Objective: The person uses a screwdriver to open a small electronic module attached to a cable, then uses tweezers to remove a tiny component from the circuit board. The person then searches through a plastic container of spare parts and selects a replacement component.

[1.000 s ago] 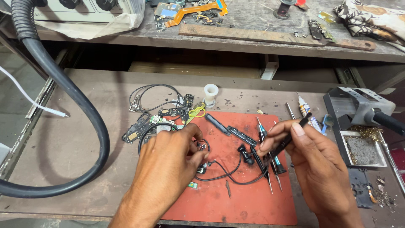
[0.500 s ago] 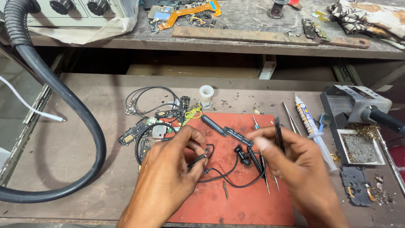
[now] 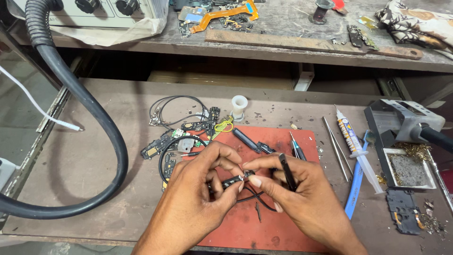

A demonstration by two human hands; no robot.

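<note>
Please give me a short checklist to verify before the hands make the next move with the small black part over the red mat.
1. Small black part pinched by both hands: ok, left hand and right hand fingertips meet on it.
2. Tweezers in the right hand: ok, tucked between the fingers.
3. Work stays over the red mat: ok.
4. Black wires free of the fingers: cannot tell, they run under the hands.
5. Glue tube clear of the hands: ok, it lies apart at the right.
6. Part seated correctly: cannot tell, too small.

Small black part [image 3: 234, 181] mostly behind fingers [image 3: 226, 163]
</note>
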